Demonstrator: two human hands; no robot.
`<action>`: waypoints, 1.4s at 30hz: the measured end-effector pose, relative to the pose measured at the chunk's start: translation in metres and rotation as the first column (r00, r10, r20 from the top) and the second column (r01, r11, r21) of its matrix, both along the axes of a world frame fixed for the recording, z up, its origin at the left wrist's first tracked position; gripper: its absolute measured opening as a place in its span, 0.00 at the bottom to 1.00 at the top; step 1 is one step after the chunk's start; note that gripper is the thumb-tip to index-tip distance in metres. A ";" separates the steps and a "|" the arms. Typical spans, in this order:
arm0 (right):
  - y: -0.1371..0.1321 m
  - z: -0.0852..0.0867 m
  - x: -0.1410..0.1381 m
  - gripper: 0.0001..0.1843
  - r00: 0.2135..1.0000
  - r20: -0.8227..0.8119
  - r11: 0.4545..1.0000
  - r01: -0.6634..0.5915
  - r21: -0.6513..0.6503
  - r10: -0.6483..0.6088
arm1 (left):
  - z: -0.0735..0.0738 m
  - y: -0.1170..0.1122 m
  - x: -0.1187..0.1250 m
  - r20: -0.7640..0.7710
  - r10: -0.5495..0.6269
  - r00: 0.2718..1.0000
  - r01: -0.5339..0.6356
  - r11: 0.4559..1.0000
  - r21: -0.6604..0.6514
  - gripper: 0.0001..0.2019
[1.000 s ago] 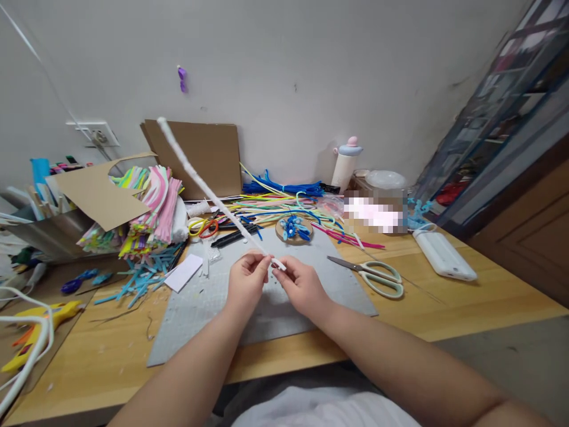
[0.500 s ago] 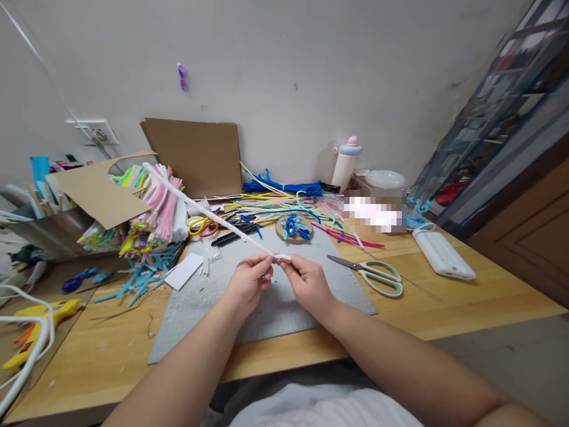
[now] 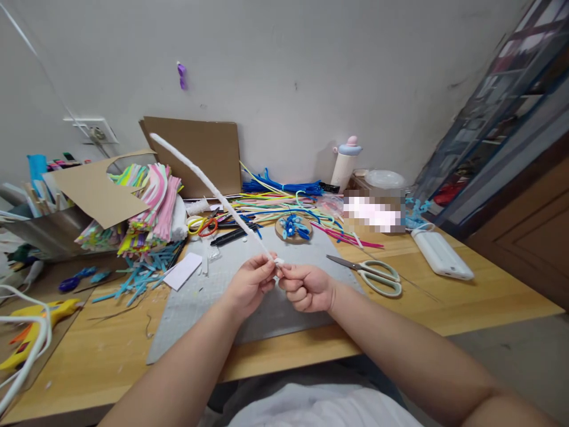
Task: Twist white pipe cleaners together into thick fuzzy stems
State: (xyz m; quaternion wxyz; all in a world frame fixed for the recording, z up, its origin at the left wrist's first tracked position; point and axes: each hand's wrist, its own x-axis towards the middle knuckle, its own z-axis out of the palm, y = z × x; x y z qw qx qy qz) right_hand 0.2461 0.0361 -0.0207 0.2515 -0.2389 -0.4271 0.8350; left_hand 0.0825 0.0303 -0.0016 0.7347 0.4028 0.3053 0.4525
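A long white pipe cleaner (image 3: 213, 191) rises from my fingers toward the upper left, bowing slightly. My left hand (image 3: 251, 281) pinches it near its lower end. The fingers of my right hand (image 3: 307, 287) are closed on the same end, where a short white bit is bent back; the fingertips partly hide it. Both hands meet just above the grey cutting mat (image 3: 208, 317). Beyond them, a round wooden slice (image 3: 306, 237) bears a blue flower-like piece (image 3: 293, 225). Scissors with pale green handles (image 3: 380, 279) lie to the right of my right hand.
Bundles of coloured pipe cleaners (image 3: 153, 204) and a metal container (image 3: 35, 231) stand left. Loose stems (image 3: 271, 207) lie at the back, before brown cardboard (image 3: 195, 148). A bottle (image 3: 344, 169), a white power bank (image 3: 442, 255) and a yellow glue gun (image 3: 40, 326) are also there.
The white pipe cleaner has swung upward and stands steeper. My right hand has turned, its curled fingers now facing me, and the short end is bent back more tightly.
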 end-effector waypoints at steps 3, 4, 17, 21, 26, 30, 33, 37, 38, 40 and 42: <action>-0.004 0.000 -0.006 0.09 0.999 -0.007 0.999 0.039 0.025 -0.039 | 0.001 -0.002 0.002 -0.021 0.083 0.996 -0.081 0.994 0.066 0.15; -0.007 0.000 -0.010 0.10 0.995 -0.008 0.994 0.096 0.052 -0.096 | 0.000 -0.002 0.003 -0.029 0.128 0.991 -0.125 0.988 0.086 0.15; -0.023 -0.005 -0.031 0.09 0.583 -0.003 0.363 0.509 0.781 -0.812 | -0.001 0.000 0.008 -0.111 0.244 0.963 -0.225 0.961 0.158 0.13; -0.020 -0.003 -0.032 0.10 0.741 -0.008 0.643 0.588 0.490 -0.672 | -0.002 0.000 0.005 -0.123 0.248 0.961 -0.224 0.958 0.180 0.13; -0.010 0.001 -0.014 0.10 0.976 -0.034 0.974 0.219 0.061 -0.217 | -0.003 0.002 0.003 -0.141 0.211 0.967 -0.182 0.964 0.192 0.12; 0.000 0.001 0.000 0.09 1.000 0.013 1.000 0.026 0.015 -0.027 | 0.000 -0.001 0.005 -0.150 0.150 0.977 -0.120 0.974 0.194 0.14; -0.002 0.002 -0.005 0.10 0.999 0.012 0.998 0.052 0.028 -0.053 | 0.001 -0.002 0.006 -0.159 0.198 0.967 -0.166 0.966 0.196 0.14; -0.015 0.002 -0.024 0.11 0.871 0.059 0.822 0.435 0.369 -0.487 | -0.002 0.000 0.008 -0.166 0.362 0.917 -0.324 0.921 0.215 0.15; -0.018 0.002 -0.027 0.10 0.781 0.067 0.686 0.501 0.528 -0.621 | -0.003 0.000 0.008 -0.168 0.389 0.906 -0.350 0.911 0.220 0.15; -0.022 -0.001 -0.031 0.10 0.625 0.047 0.441 0.493 0.750 -0.779 | -0.003 0.000 0.008 -0.174 0.401 0.899 -0.360 0.905 0.225 0.14; -0.023 -0.003 -0.032 0.12 0.609 0.049 0.421 0.486 0.766 -0.792 | -0.003 0.000 0.006 -0.181 0.366 0.913 -0.324 0.919 0.223 0.14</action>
